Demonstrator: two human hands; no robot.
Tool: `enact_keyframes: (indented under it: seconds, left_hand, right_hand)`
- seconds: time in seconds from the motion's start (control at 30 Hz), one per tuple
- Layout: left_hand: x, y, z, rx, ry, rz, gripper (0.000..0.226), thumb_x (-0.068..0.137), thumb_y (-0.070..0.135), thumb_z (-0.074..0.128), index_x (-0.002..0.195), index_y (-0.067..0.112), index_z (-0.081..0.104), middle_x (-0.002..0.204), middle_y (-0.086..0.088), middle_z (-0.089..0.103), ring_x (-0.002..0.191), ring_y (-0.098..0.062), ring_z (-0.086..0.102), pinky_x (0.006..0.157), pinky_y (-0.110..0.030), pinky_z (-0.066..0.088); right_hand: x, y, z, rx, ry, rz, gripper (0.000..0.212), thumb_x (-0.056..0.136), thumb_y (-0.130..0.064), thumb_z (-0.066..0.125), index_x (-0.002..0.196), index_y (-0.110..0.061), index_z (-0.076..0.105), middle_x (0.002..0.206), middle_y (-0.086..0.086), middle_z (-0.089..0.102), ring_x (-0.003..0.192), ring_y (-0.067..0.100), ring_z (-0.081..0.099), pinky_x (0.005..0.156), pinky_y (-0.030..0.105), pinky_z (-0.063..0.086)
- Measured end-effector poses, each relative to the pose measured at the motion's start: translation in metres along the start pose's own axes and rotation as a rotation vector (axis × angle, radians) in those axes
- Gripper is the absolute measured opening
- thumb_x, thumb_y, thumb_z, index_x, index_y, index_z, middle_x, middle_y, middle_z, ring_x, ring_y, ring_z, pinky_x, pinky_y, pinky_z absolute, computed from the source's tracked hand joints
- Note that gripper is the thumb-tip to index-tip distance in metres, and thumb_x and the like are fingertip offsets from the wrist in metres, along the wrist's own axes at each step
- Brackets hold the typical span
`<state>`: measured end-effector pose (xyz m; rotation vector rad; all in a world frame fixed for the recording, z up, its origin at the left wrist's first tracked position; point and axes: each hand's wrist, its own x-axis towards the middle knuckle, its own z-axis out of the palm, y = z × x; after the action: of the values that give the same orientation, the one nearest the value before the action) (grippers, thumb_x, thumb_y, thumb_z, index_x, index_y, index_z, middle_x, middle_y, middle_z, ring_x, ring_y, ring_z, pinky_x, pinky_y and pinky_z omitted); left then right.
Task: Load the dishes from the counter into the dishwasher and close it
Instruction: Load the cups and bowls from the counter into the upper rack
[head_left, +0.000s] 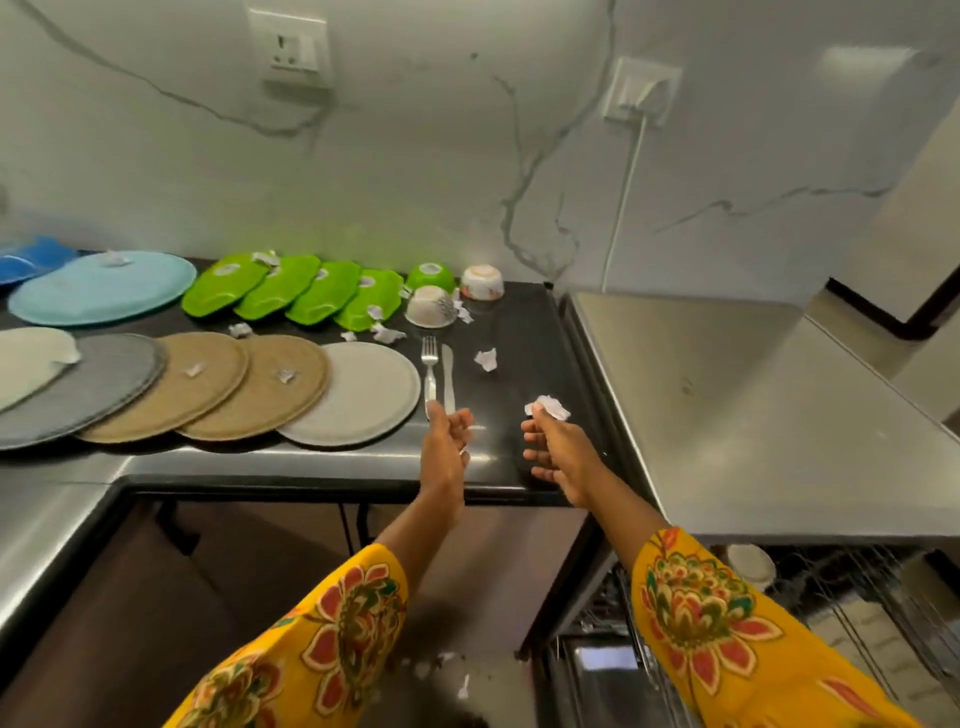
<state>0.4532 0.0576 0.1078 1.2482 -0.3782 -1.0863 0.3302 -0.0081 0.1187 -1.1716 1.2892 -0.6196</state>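
The counter (524, 322) in front of me carries two rows of plates (358, 392) and three upturned bowls (430, 306) at the back. The dishwasher (810, 613) stands open low on my right. My left hand (447, 447) pinches the handle end of the fork (429, 371), with the knife (448, 376) just beside it. My right hand (558, 449) grips a paper scrap (548, 406).
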Motion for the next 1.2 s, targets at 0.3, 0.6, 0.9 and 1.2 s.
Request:
enact_keyframes:
  seconds: [0.3,0.6,0.9,1.2]
  left_hand:
    - [0.093,0.029,0.003,-0.052,0.072,0.03,0.057,0.1,0.05,0.02,0.116,0.009,0.056,0.107,-0.001,0.06,0.105,-0.012,0.051,0.091,-0.025,0.035]
    - [0.212,0.07,0.027,-0.062,0.171,0.1,0.056,0.1,0.05,0.021,0.107,0.01,0.059,0.107,-0.002,0.058,0.112,-0.014,0.047,0.097,-0.027,0.033]
    - [0.301,0.089,0.033,0.03,0.291,0.117,0.058,0.099,0.053,0.021,0.1,0.01,0.06,0.123,-0.02,0.06,0.108,-0.024,0.054,0.099,-0.038,0.039]
    - [0.337,0.093,0.037,-0.009,0.242,-0.022,0.069,0.098,0.056,0.016,0.124,0.008,0.058,0.123,-0.018,0.062,0.116,-0.03,0.057,0.107,-0.045,0.04]
  right_hand:
    - [0.092,-0.038,0.038,0.07,-0.014,-0.08,0.042,0.096,-0.045,0.044,0.114,-0.011,0.058,0.12,0.016,0.056,0.111,0.03,0.055,0.097,0.042,0.045]
    - [0.203,-0.101,0.063,0.152,-0.096,-0.09,0.046,0.097,-0.038,0.045,0.116,0.002,0.057,0.101,0.017,0.055,0.093,0.027,0.056,0.07,0.031,0.049]
    - [0.288,-0.125,0.096,0.126,-0.233,-0.103,0.025,0.098,-0.04,0.042,0.106,-0.021,0.056,0.098,-0.005,0.055,0.096,0.013,0.049,0.078,0.025,0.04]
    - [0.325,-0.127,0.122,0.005,-0.287,-0.18,0.034,0.1,-0.034,0.038,0.119,-0.012,0.057,0.121,0.007,0.06,0.114,0.019,0.054,0.097,0.029,0.041]
